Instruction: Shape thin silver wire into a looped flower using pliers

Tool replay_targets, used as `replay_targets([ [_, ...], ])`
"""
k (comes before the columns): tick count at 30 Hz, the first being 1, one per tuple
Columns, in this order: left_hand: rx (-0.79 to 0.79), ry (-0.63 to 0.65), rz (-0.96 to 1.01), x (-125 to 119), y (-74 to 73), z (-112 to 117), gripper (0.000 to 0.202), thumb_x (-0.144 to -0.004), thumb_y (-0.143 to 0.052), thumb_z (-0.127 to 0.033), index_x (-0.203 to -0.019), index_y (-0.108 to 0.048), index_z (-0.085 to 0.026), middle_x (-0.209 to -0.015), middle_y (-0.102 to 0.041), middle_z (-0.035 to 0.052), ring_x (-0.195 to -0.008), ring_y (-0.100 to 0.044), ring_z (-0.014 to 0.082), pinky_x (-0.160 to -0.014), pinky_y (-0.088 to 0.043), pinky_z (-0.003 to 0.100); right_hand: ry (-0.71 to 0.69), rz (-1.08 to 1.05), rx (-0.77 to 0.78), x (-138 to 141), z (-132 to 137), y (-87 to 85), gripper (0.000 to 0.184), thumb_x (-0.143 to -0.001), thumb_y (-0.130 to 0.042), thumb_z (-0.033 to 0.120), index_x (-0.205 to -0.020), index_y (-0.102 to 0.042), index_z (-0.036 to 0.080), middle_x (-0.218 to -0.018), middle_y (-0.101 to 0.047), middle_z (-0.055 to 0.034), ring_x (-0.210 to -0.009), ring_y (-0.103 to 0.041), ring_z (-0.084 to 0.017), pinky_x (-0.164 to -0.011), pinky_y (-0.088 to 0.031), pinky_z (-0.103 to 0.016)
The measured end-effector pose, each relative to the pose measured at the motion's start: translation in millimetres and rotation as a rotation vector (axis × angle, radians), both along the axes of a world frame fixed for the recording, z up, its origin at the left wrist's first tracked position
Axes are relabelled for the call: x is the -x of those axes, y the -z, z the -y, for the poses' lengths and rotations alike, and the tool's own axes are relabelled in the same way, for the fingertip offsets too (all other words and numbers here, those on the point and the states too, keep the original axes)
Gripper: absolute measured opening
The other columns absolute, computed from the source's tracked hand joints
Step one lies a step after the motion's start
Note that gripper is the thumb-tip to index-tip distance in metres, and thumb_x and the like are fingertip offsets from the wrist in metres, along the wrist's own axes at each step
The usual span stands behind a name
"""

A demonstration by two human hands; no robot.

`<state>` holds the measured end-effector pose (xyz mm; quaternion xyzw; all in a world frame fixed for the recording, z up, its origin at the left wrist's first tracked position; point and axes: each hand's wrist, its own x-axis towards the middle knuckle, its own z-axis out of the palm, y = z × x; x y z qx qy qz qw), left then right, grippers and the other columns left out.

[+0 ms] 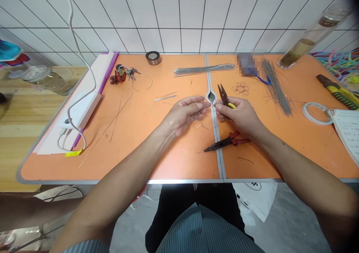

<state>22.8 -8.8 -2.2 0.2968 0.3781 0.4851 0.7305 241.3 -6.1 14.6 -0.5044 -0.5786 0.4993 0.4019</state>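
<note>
your left hand [183,114]: you are pinching a thin wire [202,104] between thumb and fingertips, at twelve o'clock from your chest. your right hand [238,116]: you are clenching yellow-handled pliers [224,97], tips up, right beside that wire; you are doing well keeping both grips firm and close. red-handled needle-nose pliers [227,142] are lying at six o'clock from your hands, on the orange folding table [168,163].

Thin shiny metal wire [199,124], dark steel pliers [223,95] with glossy yellow plastic grips, smooth matt orange tabletop [168,159].
</note>
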Motion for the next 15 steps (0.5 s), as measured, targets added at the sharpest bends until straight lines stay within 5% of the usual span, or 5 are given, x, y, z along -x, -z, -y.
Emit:
replay_targets([
  [7, -0.099, 0.009, -0.083, 0.3, 5.0, -0.6, 0.029, -0.078, -0.093, -0.017, -0.106, -0.083, -0.016, -0.098, -0.084, 0.0077, -0.090, -0.077, 0.0171, -0.083, -0.059, 0.030, -0.025, 0.094, -0.010, 3.5, 6.2, -8.0, 0.011, -0.091, -0.082, 0.029, -0.088, -0.077, 0.020, -0.075, -0.068, -0.0010, -0.068, -0.061, -0.015, -0.066, -0.054, -0.029],
  [15, -0.126, 0.003, -0.105, -1.5, 0.7, 0.3, 0.027, -0.077, -0.091, -0.010, -0.102, -0.081, -0.015, -0.086, -0.079, 0.0038, -0.075, -0.072, 0.0122, -0.078, -0.058, 0.027, -0.087, 0.073, 0.027, 4.0, 6.0, -5.7, 0.015, -0.087, -0.083, 0.032, -0.092, -0.078, 0.019, -0.076, -0.068, -0.0001, -0.069, -0.061, -0.014, -0.069, -0.056, -0.029],
])
